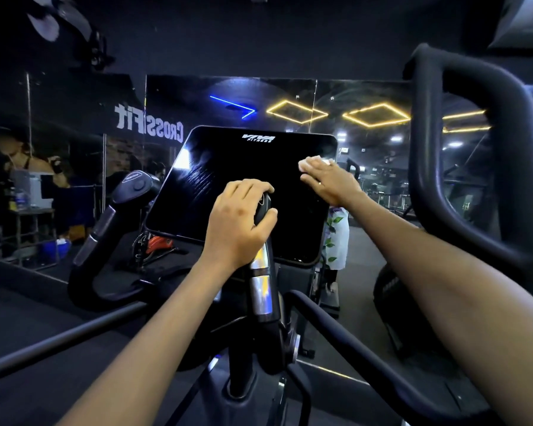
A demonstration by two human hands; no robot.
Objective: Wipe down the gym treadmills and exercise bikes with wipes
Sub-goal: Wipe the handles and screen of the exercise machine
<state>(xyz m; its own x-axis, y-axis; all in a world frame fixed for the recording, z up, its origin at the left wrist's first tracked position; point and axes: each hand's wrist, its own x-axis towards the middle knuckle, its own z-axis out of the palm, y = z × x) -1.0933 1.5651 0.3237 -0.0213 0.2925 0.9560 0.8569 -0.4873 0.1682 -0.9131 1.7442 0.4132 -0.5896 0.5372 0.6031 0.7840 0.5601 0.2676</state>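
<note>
A black console screen (228, 167) of an exercise machine faces me at the centre, with wet streaks on its left part. My right hand (330, 181) lies flat on the screen's upper right area and presses a white wipe (308, 162) under its straight fingers. My left hand (239, 221) grips the top of the right handle grip (260, 284), a black post with silver sensor plates, in front of the screen's lower edge.
The left handle grip (117, 210) rises at the left. A thick black moving arm (490, 149) loops at the right. A lower black bar (351, 342) crosses at the bottom right. Mirrors (366, 103) line the wall behind, reflecting ceiling lights. A tray below the screen holds a red object (157, 244).
</note>
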